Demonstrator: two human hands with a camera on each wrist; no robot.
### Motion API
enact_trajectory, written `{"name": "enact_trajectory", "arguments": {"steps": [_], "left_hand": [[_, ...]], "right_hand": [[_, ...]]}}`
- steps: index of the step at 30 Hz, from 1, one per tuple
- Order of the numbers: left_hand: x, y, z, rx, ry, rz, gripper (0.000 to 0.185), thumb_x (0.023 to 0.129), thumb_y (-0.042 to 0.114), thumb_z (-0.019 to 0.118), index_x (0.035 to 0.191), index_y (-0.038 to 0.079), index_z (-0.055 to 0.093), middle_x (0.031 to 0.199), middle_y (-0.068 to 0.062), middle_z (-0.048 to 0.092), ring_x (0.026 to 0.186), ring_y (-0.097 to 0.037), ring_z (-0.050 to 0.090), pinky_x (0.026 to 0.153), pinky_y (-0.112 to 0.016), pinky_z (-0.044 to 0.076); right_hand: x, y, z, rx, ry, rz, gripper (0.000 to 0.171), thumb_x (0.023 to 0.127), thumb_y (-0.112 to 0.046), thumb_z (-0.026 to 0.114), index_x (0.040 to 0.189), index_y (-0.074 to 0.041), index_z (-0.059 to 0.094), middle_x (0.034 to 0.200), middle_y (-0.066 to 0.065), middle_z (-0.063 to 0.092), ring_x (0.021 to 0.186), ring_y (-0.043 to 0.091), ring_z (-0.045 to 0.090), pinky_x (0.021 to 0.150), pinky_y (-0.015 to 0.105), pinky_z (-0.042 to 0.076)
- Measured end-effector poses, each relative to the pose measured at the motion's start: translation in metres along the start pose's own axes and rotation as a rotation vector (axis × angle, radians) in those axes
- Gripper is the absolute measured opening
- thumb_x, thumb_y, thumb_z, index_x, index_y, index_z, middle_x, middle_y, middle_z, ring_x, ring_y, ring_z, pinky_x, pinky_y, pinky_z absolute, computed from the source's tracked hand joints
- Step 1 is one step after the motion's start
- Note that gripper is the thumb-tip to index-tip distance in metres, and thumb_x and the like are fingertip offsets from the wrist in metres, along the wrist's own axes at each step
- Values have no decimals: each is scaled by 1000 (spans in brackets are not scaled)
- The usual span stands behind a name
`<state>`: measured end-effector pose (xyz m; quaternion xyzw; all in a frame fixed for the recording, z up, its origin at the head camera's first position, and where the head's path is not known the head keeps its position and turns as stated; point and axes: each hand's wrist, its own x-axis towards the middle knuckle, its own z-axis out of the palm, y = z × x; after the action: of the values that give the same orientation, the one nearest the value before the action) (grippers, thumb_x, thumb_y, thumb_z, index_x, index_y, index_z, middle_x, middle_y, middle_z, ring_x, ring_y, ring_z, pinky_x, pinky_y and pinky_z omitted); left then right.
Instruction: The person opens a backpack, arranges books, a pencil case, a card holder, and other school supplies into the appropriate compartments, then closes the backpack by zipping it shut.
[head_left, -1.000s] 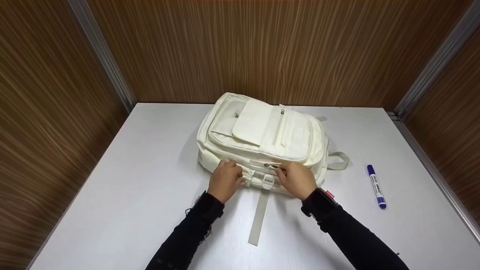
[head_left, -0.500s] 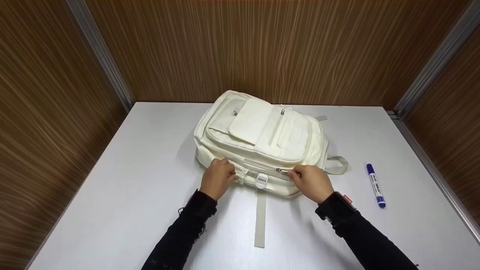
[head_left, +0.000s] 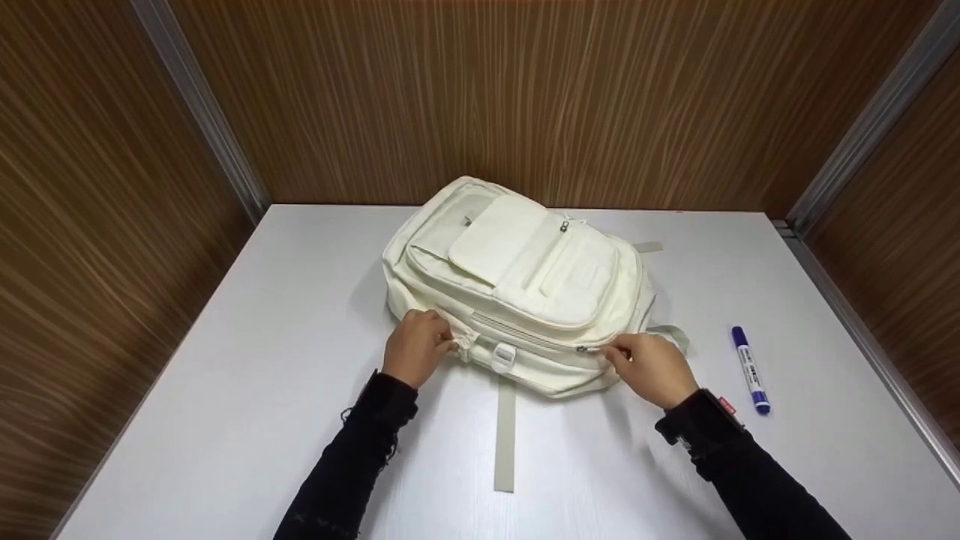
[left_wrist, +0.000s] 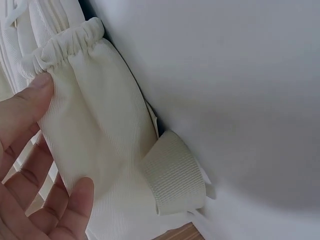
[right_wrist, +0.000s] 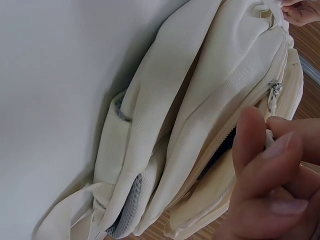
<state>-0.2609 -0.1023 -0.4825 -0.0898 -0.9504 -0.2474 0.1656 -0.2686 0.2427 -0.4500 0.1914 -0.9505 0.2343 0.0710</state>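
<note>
A cream backpack [head_left: 499, 240] lies on the white table with its front pockets facing up. At its near side my left hand [head_left: 417, 347] grips the fabric by the gathered side pocket [left_wrist: 90, 105]. The left thumb rests just below the pocket's elastic edge. My right hand [head_left: 654, 366] pinches the pull of a zipper slider [right_wrist: 274, 90] on the bag's side, near its right end. Beyond the slider, the right wrist view shows a dark gap [right_wrist: 218, 153] between the zipper's edges. The curled fingers hide part of the pull.
A blue and white marker [head_left: 751, 371] lies on the table [head_left: 225, 420] to the right. A flat strap [head_left: 505, 442] runs from the bag toward the front, and a loop [head_left: 671, 335] sticks out right. Wood-patterned panels [head_left: 480, 97] stand around the table.
My right hand has drawn the zipper slider to the right along the bag's side. The left hand has shifted left with the fabric, and the bag has turned slightly.
</note>
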Motion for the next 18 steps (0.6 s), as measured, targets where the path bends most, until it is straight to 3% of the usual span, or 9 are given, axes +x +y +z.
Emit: {"name": "enact_trajectory", "arguments": {"steps": [10, 13, 18], "left_hand": [[6, -12, -2, 30, 28, -43, 13, 75, 16, 81, 74, 8, 71, 92, -5, 70, 103, -29, 61, 88, -39, 52], [5, -7, -1, 57, 37, -17, 8, 77, 11, 79, 78, 8, 72, 93, -7, 70, 106, -32, 61, 92, -41, 51], [-3, 13, 1, 120, 92, 88, 8, 80, 11, 76, 86, 10, 71, 92, -7, 69, 99, -31, 63, 82, -42, 53]], "right_hand": [[-1, 7, -2, 23, -16, -41, 25, 92, -16, 65, 68, -11, 65, 58, -8, 47, 54, 9, 40, 53, 24, 31], [-2, 7, -1, 26, 1, -69, 25, 91, -16, 66, 66, -12, 65, 57, -8, 49, 55, 9, 42, 55, 24, 33], [-5, 6, 3, 13, 35, -99, 20, 89, -16, 69, 68, -14, 71, 60, -10, 57, 58, 6, 45, 59, 24, 35]]}}
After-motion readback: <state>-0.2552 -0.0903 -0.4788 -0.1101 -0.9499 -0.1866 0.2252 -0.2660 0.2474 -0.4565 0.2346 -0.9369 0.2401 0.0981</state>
